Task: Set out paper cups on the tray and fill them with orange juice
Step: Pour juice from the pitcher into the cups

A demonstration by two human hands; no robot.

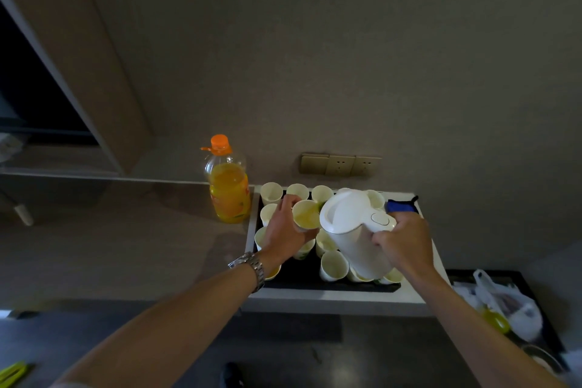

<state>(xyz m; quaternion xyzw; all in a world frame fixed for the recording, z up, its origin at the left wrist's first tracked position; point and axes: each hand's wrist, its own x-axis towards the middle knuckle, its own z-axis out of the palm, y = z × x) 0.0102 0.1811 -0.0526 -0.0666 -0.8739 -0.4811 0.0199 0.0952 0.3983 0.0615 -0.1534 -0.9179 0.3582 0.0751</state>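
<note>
Left hand (285,230), steel watch on wrist, gripped white paper cup (306,215) with yellow juice inside, raised above black-lined white tray (333,295). Right hand (404,242) clenched round handle of white plastic lidded jug (356,228), jug tilted, spout touching held cup's rim. Other white paper cups (333,265) stood on tray, several holding juice. Clear plastic orange-juice bottle (229,186), orange cap on, stood on counter just left of tray. Blue cloth (397,206) at tray's far right corner.
</note>
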